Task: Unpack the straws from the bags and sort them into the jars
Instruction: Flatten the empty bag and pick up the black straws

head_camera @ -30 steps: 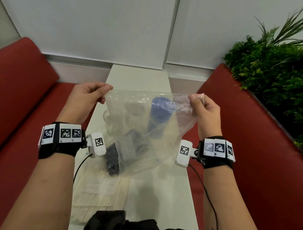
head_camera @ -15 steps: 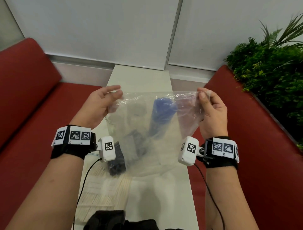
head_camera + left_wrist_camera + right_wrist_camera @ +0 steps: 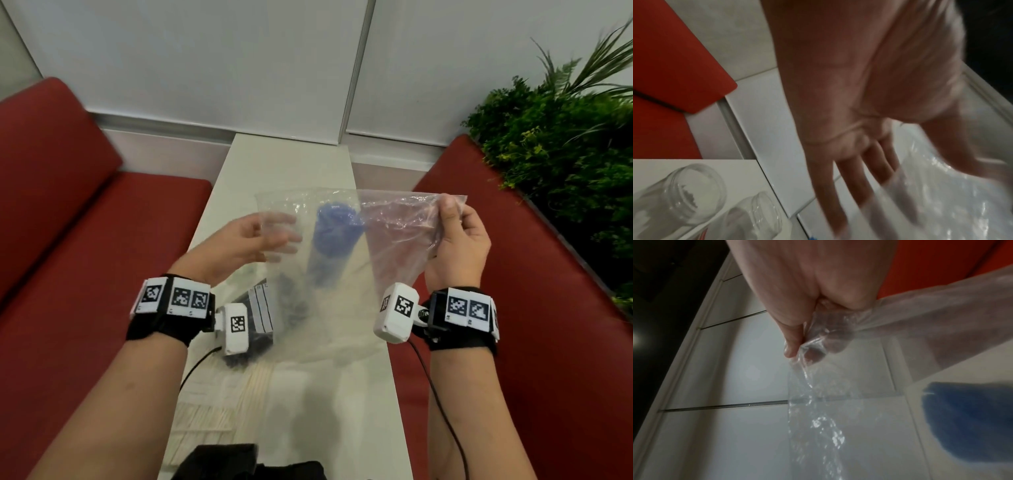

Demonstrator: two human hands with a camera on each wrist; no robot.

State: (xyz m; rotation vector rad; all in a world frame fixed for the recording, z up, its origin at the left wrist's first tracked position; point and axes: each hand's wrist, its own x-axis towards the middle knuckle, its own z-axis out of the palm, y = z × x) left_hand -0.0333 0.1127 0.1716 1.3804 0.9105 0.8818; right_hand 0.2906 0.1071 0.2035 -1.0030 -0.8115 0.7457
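Observation:
A large clear plastic bag (image 3: 342, 291) hangs over the white table (image 3: 291, 164). My right hand (image 3: 448, 219) pinches its top right corner between thumb and fingers, as the right wrist view shows (image 3: 807, 345). My left hand (image 3: 274, 236) is open with straight fingers, which show blurred through the bag's (image 3: 941, 203) left edge film. A bundle of blue straws (image 3: 334, 240) is seen through the bag; I cannot tell if it is inside. Two empty glass jars (image 3: 684, 194) stand below the left hand.
A pack of black straws with a white label (image 3: 263, 315) lies on the table under the left wrist. Pale wrapped straws (image 3: 212, 411) lie nearer me. Red benches (image 3: 85, 257) flank the narrow table, with green plants (image 3: 565, 154) at the right.
My left hand has let go of the bag's top left corner, straightened its fingers and moved right against the bag. The right hand still holds its corner.

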